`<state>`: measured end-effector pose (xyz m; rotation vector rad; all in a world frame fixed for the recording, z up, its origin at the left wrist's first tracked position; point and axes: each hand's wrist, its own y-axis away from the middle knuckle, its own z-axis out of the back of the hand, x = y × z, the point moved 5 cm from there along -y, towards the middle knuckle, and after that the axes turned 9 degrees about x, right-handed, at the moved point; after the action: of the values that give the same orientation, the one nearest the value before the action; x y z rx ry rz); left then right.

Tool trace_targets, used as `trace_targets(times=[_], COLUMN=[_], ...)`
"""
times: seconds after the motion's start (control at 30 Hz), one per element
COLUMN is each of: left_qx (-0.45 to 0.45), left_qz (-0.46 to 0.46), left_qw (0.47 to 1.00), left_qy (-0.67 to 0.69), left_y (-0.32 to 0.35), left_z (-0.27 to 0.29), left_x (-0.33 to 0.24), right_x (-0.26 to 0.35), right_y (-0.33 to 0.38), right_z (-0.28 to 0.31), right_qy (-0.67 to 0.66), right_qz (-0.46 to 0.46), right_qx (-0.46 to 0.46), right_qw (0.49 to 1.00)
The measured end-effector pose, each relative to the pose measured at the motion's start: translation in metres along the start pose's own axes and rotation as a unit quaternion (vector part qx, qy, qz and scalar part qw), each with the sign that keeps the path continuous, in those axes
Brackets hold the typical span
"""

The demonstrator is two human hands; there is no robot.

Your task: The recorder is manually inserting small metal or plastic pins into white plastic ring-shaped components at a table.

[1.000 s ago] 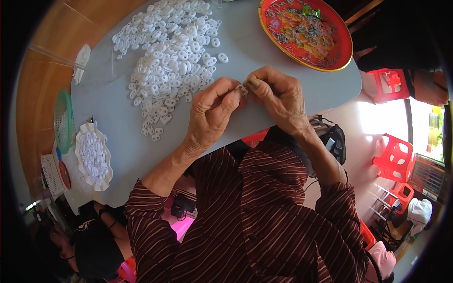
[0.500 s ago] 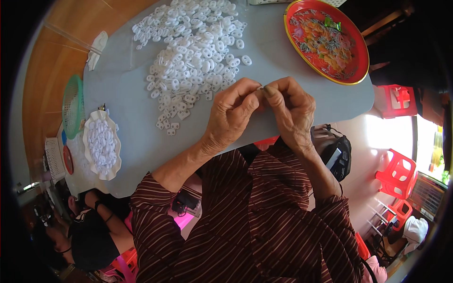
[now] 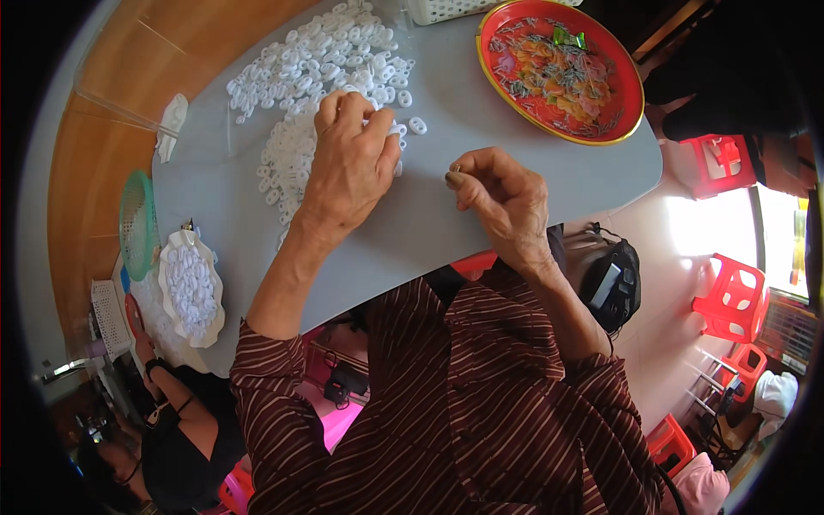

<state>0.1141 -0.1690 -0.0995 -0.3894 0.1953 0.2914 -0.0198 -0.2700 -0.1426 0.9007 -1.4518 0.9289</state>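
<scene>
While the left hand curls over the heap of white pieces, its grip hidden, a careless sweep could scatter some across the table. The right hand pinches a tiny object that a slack hold might drop. The grey table also bears a red tray of grey bits; red stools stand on the pale floor.

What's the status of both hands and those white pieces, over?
Left hand over white two-holed oval pieces, contact hidden. Right hand apart, pinching a tiny item, unidentifiable. Red round tray farther right, blocking neither.
</scene>
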Motion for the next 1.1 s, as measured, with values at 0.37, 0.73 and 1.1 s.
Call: trace_targets(times=[0.37, 0.73, 1.1], left_qx=[0.059, 0.093, 0.001], left_qz=[-0.054, 0.090, 0.196], left_qw=[0.997, 0.919, 0.745], left_qy=[0.000, 0.372, 0.638], left_y=[-0.007, 0.009, 0.022], left_z=[-0.020, -0.022, -0.044], left_x=[0.001, -0.030, -0.025], right_x=[-0.002, -0.003, -0.001], right_y=[-0.002, -0.001, 0.000], right_z=[0.004, 0.006, 0.010], right_qy=[0.051, -0.094, -0.025], right_qz=[0.049, 0.080, 0.038], right_qx=[-0.016, -0.010, -0.021], right_qw=[0.997, 0.992, 0.999])
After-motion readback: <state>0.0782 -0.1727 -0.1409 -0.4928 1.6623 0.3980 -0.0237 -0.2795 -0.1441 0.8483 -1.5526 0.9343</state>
